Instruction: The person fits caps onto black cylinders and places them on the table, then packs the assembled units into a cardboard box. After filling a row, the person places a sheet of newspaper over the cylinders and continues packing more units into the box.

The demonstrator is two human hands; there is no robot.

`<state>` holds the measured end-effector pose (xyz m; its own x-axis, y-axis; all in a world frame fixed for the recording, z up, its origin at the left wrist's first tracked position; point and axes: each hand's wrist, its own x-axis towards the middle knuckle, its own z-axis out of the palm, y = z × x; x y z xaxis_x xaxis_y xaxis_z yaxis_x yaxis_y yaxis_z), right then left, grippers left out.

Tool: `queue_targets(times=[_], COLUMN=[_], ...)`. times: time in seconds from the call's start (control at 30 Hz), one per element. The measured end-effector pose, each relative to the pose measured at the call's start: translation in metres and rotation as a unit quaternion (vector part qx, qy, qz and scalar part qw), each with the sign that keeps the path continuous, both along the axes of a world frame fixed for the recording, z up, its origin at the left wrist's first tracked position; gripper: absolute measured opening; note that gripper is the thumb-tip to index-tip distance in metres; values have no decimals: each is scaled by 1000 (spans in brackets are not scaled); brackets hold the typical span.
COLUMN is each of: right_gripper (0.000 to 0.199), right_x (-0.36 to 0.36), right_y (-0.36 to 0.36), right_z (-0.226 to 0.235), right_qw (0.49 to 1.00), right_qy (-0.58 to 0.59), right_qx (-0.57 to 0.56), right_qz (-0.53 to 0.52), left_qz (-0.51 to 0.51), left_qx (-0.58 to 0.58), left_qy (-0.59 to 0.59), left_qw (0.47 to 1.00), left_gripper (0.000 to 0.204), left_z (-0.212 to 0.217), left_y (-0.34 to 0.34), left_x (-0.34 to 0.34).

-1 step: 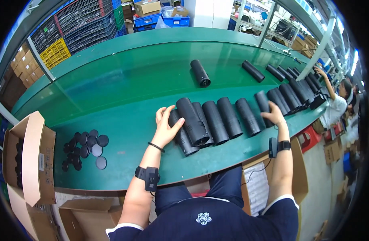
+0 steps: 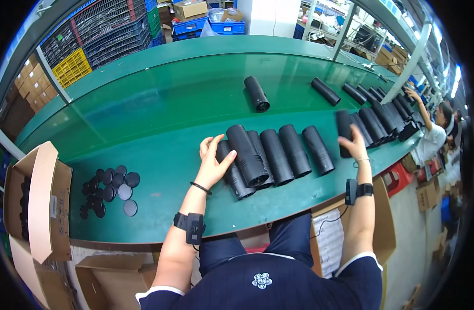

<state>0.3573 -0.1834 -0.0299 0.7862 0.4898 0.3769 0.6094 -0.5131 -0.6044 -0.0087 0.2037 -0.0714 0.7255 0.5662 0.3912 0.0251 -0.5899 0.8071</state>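
Shifting slightly right, the right hand (image 2: 356, 144) is bringing its tube (image 2: 344, 124) along; that tube was leaning left before and is now standing nearer upright in view, farther from the row (image 2: 295, 151). Motion is blurring it, and its lower end is hard to make out. Thumb and fingers are closing around it, though the far fingertips are hiding behind it.

Meanwhile the left hand (image 2: 214, 161) is keeping its earlier place, fingers spreading wide of the thumb. Its thumb is touching the left end of the row, where an upper tube (image 2: 246, 155) is lying across its neighbours and partly covering a lower tube (image 2: 238, 182). Whether this hand is gripping either one, I cannot tell.

Discs (image 2: 124, 192) are lying on the surface (image 2: 195, 219) at left, unchanged, some overlapping and hiding others. Beside them, a flap (image 2: 43, 201) is partly masking the dark contents of a carton (image 2: 61, 199). Below, the picture's lower edge is cutting off an open box (image 2: 113, 284). At far right, tubes in a pile (image 2: 384, 119) are overlapping too closely to count, and a co-worker (image 2: 433, 134) is reaching in, blurred near the rim.
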Motion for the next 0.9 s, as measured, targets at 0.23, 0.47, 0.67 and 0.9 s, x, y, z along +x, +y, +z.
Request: queue_targets(times=[0.23, 0.47, 0.67, 0.9], right_gripper=[75, 73, 33, 32], right_x=[-174, -351, -369, -364], right_y=[103, 183, 225, 258], right_z=[94, 107, 97, 58], right_qw=[968, 900, 828, 718], right_qy=[-98, -70, 238, 467], right_qx=[199, 174, 188, 169], right_qz=[116, 392, 472, 489], left_qz=[8, -107, -46, -32], left_qx=[-47, -83, -42, -47], left_qy=[-120, -302, -113, -93], left_qw=[992, 944, 992, 994], left_gripper=[59, 90, 74, 72], left_z=[61, 131, 102, 69], left_y=[-17, -89, -39, -33], left_x=[-37, -100, -156, -163])
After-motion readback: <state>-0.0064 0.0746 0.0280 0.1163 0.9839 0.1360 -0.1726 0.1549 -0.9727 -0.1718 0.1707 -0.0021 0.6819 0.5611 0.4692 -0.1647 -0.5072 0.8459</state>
